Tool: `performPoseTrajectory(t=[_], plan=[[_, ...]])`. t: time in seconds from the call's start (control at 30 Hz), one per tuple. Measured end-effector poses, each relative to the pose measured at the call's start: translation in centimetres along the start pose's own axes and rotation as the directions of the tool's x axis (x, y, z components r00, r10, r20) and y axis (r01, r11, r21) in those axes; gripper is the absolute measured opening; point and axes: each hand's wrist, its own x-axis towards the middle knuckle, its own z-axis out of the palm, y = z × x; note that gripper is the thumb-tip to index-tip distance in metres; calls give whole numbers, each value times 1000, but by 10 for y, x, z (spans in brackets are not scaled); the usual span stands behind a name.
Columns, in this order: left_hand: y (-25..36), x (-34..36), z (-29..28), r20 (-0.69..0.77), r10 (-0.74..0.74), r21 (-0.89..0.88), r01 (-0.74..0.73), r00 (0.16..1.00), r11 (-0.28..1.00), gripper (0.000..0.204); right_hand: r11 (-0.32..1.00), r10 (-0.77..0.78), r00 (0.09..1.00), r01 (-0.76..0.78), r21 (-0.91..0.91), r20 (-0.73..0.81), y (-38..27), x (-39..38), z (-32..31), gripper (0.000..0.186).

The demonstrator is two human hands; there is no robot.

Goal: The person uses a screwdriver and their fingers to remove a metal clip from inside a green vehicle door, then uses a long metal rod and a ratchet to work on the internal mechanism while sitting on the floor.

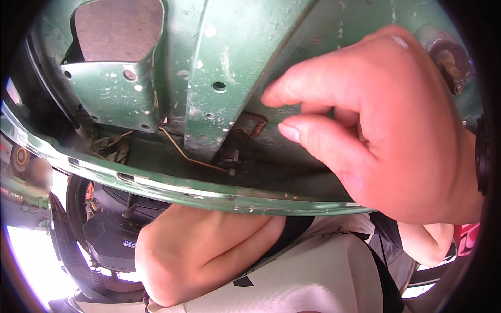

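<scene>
My right hand (396, 130) is raised at the right in front of a green metal panel (216, 62), thumb and index finger curved but apart, with no object visible between them. Behind and left of the fingertips are a rusty metal bracket (255, 125) and a dark fitting (231, 154), where a thin bent brass-coloured rod (195, 159) ends. A curved green rim (240, 206) runs under the panel. My left hand is not in view.
A large cutout (117, 28) is at the upper left, a rusty cylindrical fitting (446, 62) at the upper right. Below the rim are bare legs (209, 245), a white padded surface (308, 281) and part of a black scooter (109, 235).
</scene>
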Motion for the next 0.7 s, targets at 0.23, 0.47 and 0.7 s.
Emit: performPoseTrajectory(t=[0.23, 0.47, 0.7], plan=[[0, -2, -2, -12, 6, 2, -6, 1000, 1000, 37, 910, 378, 885, -409, 66, 271, -17, 12, -9, 26], [-3, -3, -1, -3, 8, -5, -8, 1000, 1000, 37, 911, 387, 883, -410, 36, 266, -38, 18, -7, 25], [0, 0, -5, 12, -4, 29, 3, 1000, 1000, 37, 977, 164, 982, -174, 121, 93, -7, 6, 8, 21]])
